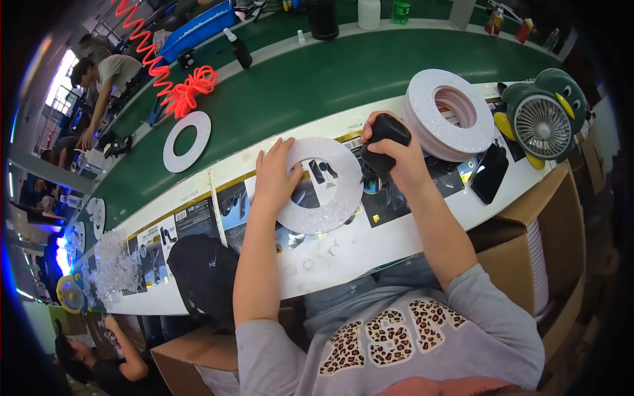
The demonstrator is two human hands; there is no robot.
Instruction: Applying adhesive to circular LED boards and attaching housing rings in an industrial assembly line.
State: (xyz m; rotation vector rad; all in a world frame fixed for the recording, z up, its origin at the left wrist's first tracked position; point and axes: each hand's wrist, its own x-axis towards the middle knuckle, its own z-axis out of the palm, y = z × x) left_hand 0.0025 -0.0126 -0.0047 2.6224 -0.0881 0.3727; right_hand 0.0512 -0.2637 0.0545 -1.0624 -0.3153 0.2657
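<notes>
My left hand [276,177] lies spread on one white ring [322,187] at the bench edge. My right hand [396,150] grips one black tool [384,140]. One ring stack [449,113] and one fan [543,122] stand right.

Matt white foam ring [330,198], glossy black plastic tool [385,142], matt green belt [317,86].

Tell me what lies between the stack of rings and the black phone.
In the head view, nothing stands between the stack of rings and the black phone: only a narrow strip of printed sheet.
</notes>
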